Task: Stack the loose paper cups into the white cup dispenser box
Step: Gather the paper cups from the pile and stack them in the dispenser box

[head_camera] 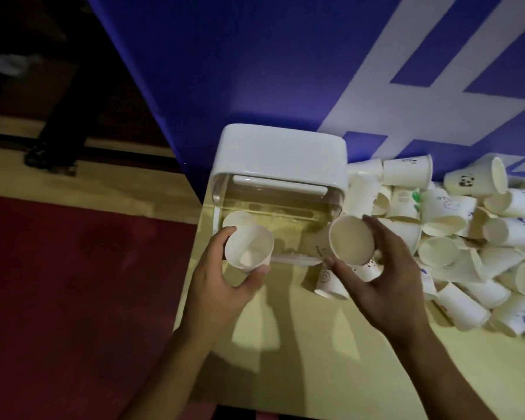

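You are early in the job. Your left hand [222, 283] grips one paper cup [249, 250] and your right hand [388, 274] grips a second cup [352, 241], both at the near side of the white cup dispenser box [282, 156]. Its clear body looks nearly empty. A big pile of loose cups [467, 237] waits on the surface [315, 344], far right.

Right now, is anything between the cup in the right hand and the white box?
Nothing visible. The right hand holds its cup right at the dispenser box's clear near side; the left hand holds another cup off to the left.
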The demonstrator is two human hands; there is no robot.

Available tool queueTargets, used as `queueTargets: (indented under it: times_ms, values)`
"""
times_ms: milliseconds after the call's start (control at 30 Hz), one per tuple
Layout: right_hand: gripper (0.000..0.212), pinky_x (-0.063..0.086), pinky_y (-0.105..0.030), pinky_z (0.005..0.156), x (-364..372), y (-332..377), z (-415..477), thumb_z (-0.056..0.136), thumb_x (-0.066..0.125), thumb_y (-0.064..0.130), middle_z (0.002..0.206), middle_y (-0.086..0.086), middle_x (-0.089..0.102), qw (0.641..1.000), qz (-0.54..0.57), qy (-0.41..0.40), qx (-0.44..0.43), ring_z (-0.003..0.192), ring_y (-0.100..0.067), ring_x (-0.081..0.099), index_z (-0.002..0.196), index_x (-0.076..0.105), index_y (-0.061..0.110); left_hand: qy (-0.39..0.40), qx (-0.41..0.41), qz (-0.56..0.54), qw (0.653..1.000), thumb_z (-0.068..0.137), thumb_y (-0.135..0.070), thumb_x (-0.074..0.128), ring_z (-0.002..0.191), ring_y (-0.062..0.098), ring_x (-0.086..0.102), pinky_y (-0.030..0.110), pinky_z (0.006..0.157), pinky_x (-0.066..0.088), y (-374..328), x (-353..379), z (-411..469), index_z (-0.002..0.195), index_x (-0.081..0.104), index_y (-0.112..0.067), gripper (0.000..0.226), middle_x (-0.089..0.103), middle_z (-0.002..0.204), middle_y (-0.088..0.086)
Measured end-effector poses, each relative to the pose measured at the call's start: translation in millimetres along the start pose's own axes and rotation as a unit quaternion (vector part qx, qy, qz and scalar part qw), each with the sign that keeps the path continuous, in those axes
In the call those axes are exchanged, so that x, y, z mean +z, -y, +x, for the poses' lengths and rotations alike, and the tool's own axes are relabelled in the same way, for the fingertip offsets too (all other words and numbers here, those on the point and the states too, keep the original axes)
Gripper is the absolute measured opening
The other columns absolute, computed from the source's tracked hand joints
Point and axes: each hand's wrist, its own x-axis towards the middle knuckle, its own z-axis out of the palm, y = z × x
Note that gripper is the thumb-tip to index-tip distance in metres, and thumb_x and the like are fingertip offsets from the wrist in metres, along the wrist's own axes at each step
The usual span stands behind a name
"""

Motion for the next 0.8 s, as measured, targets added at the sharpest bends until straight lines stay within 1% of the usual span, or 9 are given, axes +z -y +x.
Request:
queueTargets:
  times_ms: [133, 233, 333, 400, 467, 567, 633, 733, 800]
  values:
    - [0.081, 0.045, -0.027, 0.094, 30.1, 18.4, -4.4, 0.080, 0.069, 0.068, 0.126, 0.016, 0.057, 0.999, 0.016, 0.023, -0.025, 0.119, -0.015, 0.058, 0.141, 0.055, 0.017, -0.014, 0.011, -0.006, 1.000, 0.078, -0.027, 0.092, 0.113, 0.006, 0.062, 0.013, 0.088, 0.047, 14.7, -16.6, 16.6, 0.136, 0.057, -0.017, 0.068, 0.065, 0.124, -0.008]
    - [0.081, 0.045, -0.027, 0.092, 41.9, 25.2, -6.0, 0.080, 0.067, 0.071, 0.123, 0.018, 0.057, 0.999, 0.014, 0.036, -0.023, 0.116, -0.012, 0.058, 0.141, 0.053, 0.020, -0.030, 0.027, -0.011, 0.999, 0.077, -0.019, 0.092, 0.112, 0.000, 0.061, 0.013, 0.089, 0.047, 18.9, -19.6, 30.9, 0.133, 0.058, -0.013, 0.067, 0.064, 0.122, -0.009]
    - [0.083, 0.042, -0.023, 0.093, 47.2, 27.0, -7.6, 0.078, 0.068, 0.071, 0.125, 0.017, 0.059, 0.999, -0.002, 0.048, -0.010, 0.115, -0.010, 0.056, 0.141, 0.054, 0.020, -0.029, 0.041, -0.020, 0.999, 0.077, -0.025, 0.092, 0.113, 0.002, 0.061, 0.013, 0.091, 0.047, 21.3, -17.2, 45.9, 0.135, 0.057, -0.010, 0.070, 0.064, 0.126, -0.006]
    - [0.084, 0.038, -0.018, 0.092, 48.7, 28.2, -8.4, 0.077, 0.067, 0.072, 0.125, 0.021, 0.056, 0.998, -0.014, 0.054, 0.003, 0.115, -0.003, 0.053, 0.142, 0.054, 0.021, -0.030, 0.042, -0.025, 0.998, 0.078, -0.034, 0.086, 0.115, 0.006, 0.061, 0.011, 0.093, 0.046, 22.9, -14.0, 54.6, 0.137, 0.057, -0.010, 0.071, 0.064, 0.129, -0.003]
    - [0.086, 0.038, -0.019, 0.092, 50.0, 28.5, -9.0, 0.076, 0.067, 0.074, 0.125, 0.023, 0.053, 0.998, -0.018, 0.061, 0.018, 0.114, 0.002, 0.051, 0.143, 0.054, 0.023, -0.022, 0.052, -0.005, 0.998, 0.079, -0.038, 0.083, 0.117, 0.008, 0.060, 0.008, 0.095, 0.043, 27.1, -9.2, 61.2, 0.139, 0.058, -0.008, 0.072, 0.066, 0.132, 0.002]
    - [0.086, 0.042, -0.025, 0.091, 52.0, 27.6, -10.9, 0.075, 0.066, 0.076, 0.125, 0.023, 0.055, 0.997, -0.013, 0.071, 0.035, 0.113, 0.005, 0.047, 0.144, 0.052, 0.026, -0.008, 0.055, 0.034, 0.998, 0.078, -0.025, 0.091, 0.115, 0.002, 0.056, 0.001, 0.093, 0.037, 38.8, -0.7, 66.5, 0.138, 0.060, -0.005, 0.070, 0.066, 0.131, 0.004]
    - [0.087, 0.042, -0.026, 0.092, 53.6, 27.3, -12.0, 0.075, 0.067, 0.076, 0.127, 0.021, 0.055, 0.996, -0.014, 0.078, 0.040, 0.113, 0.006, 0.046, 0.144, 0.051, 0.027, 0.011, 0.043, 0.040, 0.998, 0.078, -0.024, 0.092, 0.115, 0.000, 0.055, 0.000, 0.090, 0.038, 46.7, 4.2, 69.3, 0.139, 0.059, -0.011, 0.070, 0.066, 0.132, -0.001]
    - [0.086, 0.042, -0.025, 0.092, 56.7, 27.3, -13.0, 0.075, 0.067, 0.075, 0.128, 0.021, 0.055, 0.995, -0.016, 0.082, 0.050, 0.113, 0.006, 0.046, 0.144, 0.052, 0.026, 0.035, 0.028, 0.054, 0.998, 0.080, -0.033, 0.090, 0.116, -0.001, 0.054, 0.006, 0.085, 0.043, 58.0, 10.5, 72.0, 0.141, 0.055, -0.022, 0.072, 0.064, 0.135, -0.006]
    - [0.086, 0.041, -0.024, 0.092, 58.9, 27.5, -13.0, 0.075, 0.068, 0.074, 0.127, 0.022, 0.054, 0.995, -0.018, 0.084, 0.050, 0.112, 0.007, 0.045, 0.144, 0.051, 0.027, 0.047, 0.020, 0.072, 0.996, 0.081, -0.036, 0.089, 0.118, 0.003, 0.054, 0.017, 0.084, 0.047, 66.0, 14.5, 73.6, 0.143, 0.053, -0.023, 0.073, 0.062, 0.138, -0.005]
